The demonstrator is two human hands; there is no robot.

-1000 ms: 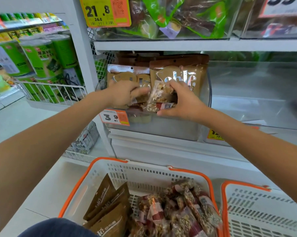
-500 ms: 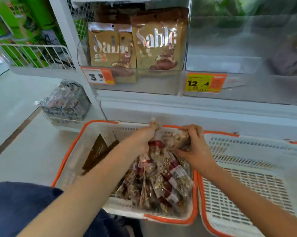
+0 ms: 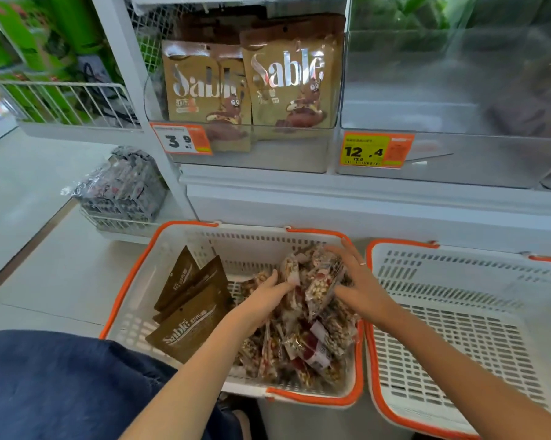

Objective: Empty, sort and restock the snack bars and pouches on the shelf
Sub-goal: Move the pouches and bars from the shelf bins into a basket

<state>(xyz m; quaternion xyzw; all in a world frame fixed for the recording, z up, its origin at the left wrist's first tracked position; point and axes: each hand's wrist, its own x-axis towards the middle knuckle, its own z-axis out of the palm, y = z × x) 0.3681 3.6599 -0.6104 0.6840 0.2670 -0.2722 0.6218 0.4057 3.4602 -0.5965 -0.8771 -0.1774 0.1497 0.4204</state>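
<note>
- Lettering reading "Sable" runs in silver across two tan pouches (image 3: 252, 81) standing upright in the clear shelf bin (image 3: 245, 154), and again in white on the dark brown pouches (image 3: 188, 309) lying in the left part of the left basket (image 3: 122, 281).
- Price tags on the bin fronts: one orange tag (image 3: 181, 138) reads "3.9"; a yellow and orange tag (image 3: 375, 150) on the neighbouring bin reads "12.4".
- Snack bars (image 3: 302, 331) in clear wrappers with red bands are heaped in the right part of the left basket; their print is too blurred to read.
- Left hand (image 3: 264, 296) reaches into the heap, its fingers curled round a bar at the top.
- Right hand (image 3: 360, 281) lies on the heap's far side, its fingers spread fairly straight over the wrappers; it seems to press rather than grip them.
- Right basket (image 3: 458, 312), white with an orange rim, sits just beside the left one.
</note>
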